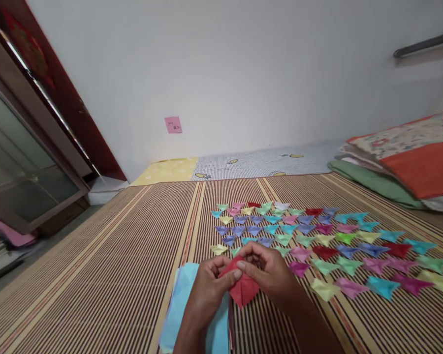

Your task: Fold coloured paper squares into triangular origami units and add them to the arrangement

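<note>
Red paper [245, 291]: partly folded, held up at bottom centre in front of the person, one pointed end toward the viewer, a crease down its middle. Its upper edge lies between the fingers of both hands; the lower point projects free below the thumbs.

Left hand [211, 284]: thumb flat on the near face, index finger bent behind the edge; pinched on the paper's left side. Right hand [266, 268]: thumb tip pressing near the top, close to the left thumb, fingers arched over the far side; also pinched on the paper. Wrists come in from the lower edge and angle inward.

Just left of and below the red paper: stack of sheets [187, 280], light blue on top, other colours at its edges. Left hand and forearm cover much of it.

Beyond and to the right: rows of folded paper pieces [325, 289], many colours, pointed at both ends. Right hand blocks the view of some in the nearest rows.

All on a striped mat [133, 275]. At its far edge, yellow cloth [170, 171] and checked cloth [239, 166]; folded bedding [424, 167] at right. Pink note [173, 125] on the white wall [243, 73]; writing too small to read.
</note>
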Demonstrator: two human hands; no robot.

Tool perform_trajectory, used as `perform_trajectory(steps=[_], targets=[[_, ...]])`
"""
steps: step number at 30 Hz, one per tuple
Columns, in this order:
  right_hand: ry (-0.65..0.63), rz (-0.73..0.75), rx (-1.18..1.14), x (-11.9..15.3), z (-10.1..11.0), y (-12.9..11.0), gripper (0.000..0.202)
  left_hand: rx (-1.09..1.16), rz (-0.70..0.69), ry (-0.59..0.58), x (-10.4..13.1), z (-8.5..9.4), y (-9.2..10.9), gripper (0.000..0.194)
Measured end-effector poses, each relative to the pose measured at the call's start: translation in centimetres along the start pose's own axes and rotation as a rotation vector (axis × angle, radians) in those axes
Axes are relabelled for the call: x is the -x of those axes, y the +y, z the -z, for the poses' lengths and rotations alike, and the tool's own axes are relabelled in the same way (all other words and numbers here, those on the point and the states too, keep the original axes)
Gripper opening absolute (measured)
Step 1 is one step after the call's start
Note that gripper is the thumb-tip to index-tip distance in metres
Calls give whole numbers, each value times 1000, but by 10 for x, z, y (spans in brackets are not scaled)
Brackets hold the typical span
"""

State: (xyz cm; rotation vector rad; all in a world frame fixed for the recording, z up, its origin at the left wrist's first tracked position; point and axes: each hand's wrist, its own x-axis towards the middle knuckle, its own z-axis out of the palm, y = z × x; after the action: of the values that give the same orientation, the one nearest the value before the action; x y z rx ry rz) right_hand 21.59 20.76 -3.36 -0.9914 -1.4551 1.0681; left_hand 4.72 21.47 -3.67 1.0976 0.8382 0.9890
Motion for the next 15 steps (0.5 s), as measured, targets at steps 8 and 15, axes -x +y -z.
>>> perform_trajectory(steps=[8,15], targets=[[58,-12,-55,-1,-7,4,16,-73,-103,189,-1,-6,0,31],[137,-60,-189,-2,-15,9,16,-96,-177,243,3,-13,1,26]])
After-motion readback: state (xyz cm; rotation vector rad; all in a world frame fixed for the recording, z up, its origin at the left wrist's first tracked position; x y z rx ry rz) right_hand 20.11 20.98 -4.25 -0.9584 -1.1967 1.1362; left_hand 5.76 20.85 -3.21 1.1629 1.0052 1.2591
